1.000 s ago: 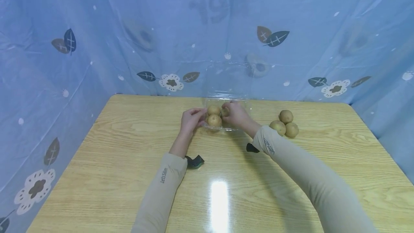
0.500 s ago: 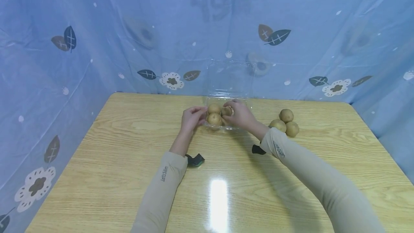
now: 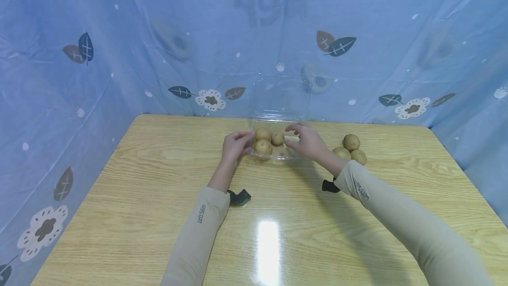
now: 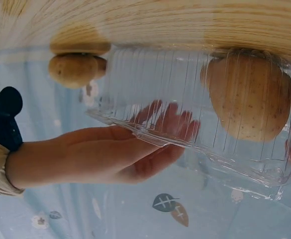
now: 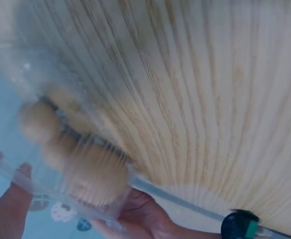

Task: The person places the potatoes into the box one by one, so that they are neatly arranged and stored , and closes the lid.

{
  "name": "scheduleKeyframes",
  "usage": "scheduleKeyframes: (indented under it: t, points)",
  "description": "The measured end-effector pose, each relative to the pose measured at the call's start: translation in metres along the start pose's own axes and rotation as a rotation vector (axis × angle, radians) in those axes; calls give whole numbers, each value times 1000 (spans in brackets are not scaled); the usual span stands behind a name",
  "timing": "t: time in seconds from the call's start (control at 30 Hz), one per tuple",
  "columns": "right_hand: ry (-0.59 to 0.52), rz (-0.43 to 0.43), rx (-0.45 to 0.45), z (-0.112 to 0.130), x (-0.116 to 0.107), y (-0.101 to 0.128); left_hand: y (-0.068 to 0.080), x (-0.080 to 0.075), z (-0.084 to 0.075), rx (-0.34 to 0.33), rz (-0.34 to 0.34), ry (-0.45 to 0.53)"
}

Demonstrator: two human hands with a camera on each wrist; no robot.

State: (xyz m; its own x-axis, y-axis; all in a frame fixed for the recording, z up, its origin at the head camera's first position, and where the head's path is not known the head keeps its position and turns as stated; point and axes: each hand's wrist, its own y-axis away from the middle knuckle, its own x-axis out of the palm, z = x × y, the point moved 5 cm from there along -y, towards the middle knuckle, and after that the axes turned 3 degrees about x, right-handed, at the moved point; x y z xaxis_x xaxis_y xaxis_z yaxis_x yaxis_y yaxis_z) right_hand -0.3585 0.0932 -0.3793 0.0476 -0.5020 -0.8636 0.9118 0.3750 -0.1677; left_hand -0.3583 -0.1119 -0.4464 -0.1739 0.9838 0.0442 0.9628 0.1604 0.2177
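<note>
Between L hand [image 3: 236, 144] gripping, R hand [image 3: 307, 141] loose – clear ribbed box [image 3: 278, 153], lid up, 3 kiwis [image 3: 263, 146]

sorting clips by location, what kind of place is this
Probably a makeshift recording booth, not a kitchen: blue flower-print plastic sheeting walls in a bare wooden table, holding only a clear plastic box and loose kiwis.

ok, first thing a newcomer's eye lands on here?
The clear box mid-table with three kiwis inside, its lid up; the left hand holds its left edge and the right hand hovers open at its right. Next, three loose kiwis on the table further right.
</note>
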Motion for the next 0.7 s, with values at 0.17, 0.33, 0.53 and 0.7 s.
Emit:
scheduleKeyframes:
  t: [0.17, 0.33, 0.53, 0.7]
  points:
    - [-11, -21, 10, -9, -11, 10, 0, -1, 0, 1, -4, -5]
    - [-3, -42, 16, -24, -24, 23, 0, 0, 1, 0, -2, -11]
    - [22, -93, 6, -44, -38, 41, 0, 0, 0, 4, -3, -13]
    - [62, -115, 16, -58, -44, 54, 0, 0, 1, 2, -5, -11]
